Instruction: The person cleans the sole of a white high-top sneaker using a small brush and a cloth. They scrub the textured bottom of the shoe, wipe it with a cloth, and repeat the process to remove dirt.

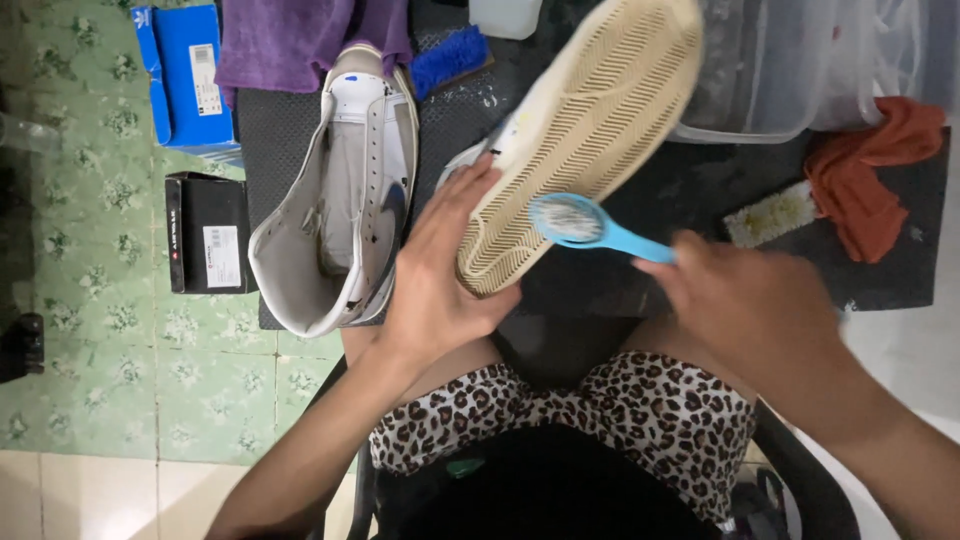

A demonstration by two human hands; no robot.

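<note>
Head view, looking down onto the lap. The left hand (435, 270) grasps a shoe (585, 130) by its heel end, holding it sole-up and tilted, toe pointing away to the upper right. The right hand (745, 300) is clenched around the handle of a blue brush (590, 225), whose round head rests against the ribbed cream sole near the heel, just right of the left hand's fingers. The shoe thus lies between the two hands, above a dark mat (680, 190). A second shoe (340, 190), white and high-topped, lies on its side left of the left hand. Beyond: a purple cloth (290, 40), a blue scrub brush (450, 55), a clear tub (790, 70), an orange cloth (870, 180) and what seems, though blurred, to be a pale brush (770, 213).
</note>
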